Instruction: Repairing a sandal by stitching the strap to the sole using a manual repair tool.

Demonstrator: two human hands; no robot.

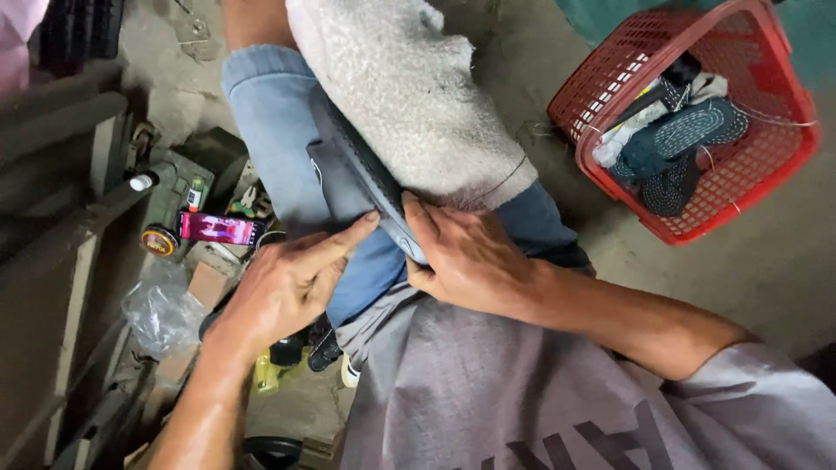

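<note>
Shoe sole (366, 187) lies on the person's lap, under a grey cloth (409, 96). Right hand (470, 257) fingers closed around its near end; left hand (292, 283) open, forefinger pressing the edge. Step, I judge: pressing the edge down. Next needs steady pressure further along.

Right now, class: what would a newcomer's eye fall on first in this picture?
At centre, the left hand and right hand press a dark grey shoe sole on the person's lap, beneath a fuzzy grey cloth. At upper right, a red plastic basket on the floor holds more soles.
</note>
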